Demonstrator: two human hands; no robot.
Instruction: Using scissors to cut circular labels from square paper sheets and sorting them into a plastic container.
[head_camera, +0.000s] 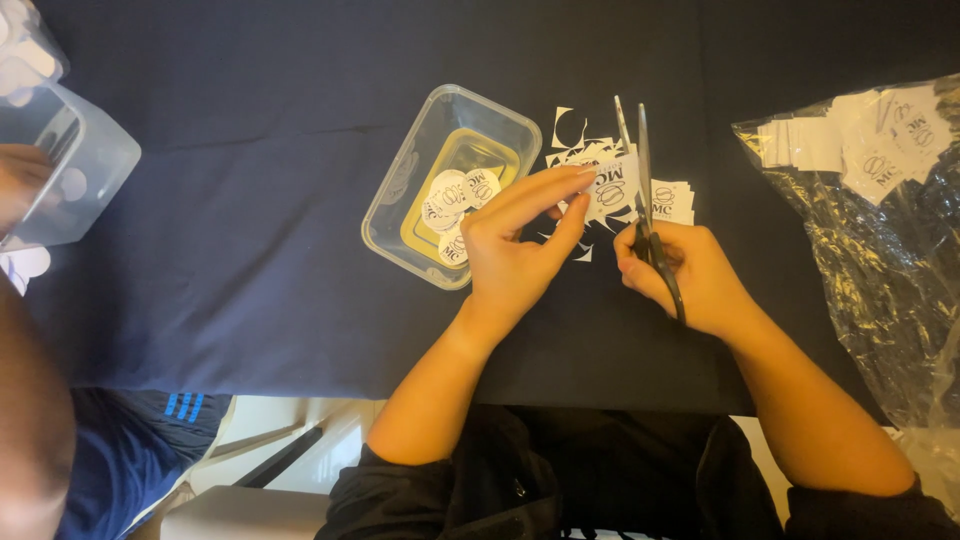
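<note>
Scissors (645, 190) stand nearly upright in the view, their 2 blades parted in a narrow V above the right hand (680, 275), which is curled shut around the handles so that the handle loops are mostly hidden under the fingers. The left hand (520, 245) pinches a small white printed paper (610, 188) between thumb and fingertips, holding it right against the blades; how far the blades have cut into it is hard to make out. Beneath and behind that paper lies a scatter of white offcuts (580, 150) and another printed square (672, 200), partly covered by both hands. Just left of the left hand sits a clear plastic tub (400, 190) holding several round printed cutouts (455, 205); its bottom looks yellowish, and the cutouts overlap so their count is unclear. At the right edge a crinkled clear bag (880, 260) holds more printed sheets and is cut off by the frame. At the upper left another person's hand (20, 185) touches a second clear container (80, 160), both only partly in view. Everything rests on a desk covered with a dark navy cloth (240, 200); a pale floor and a chair edge show below its near edge.
</note>
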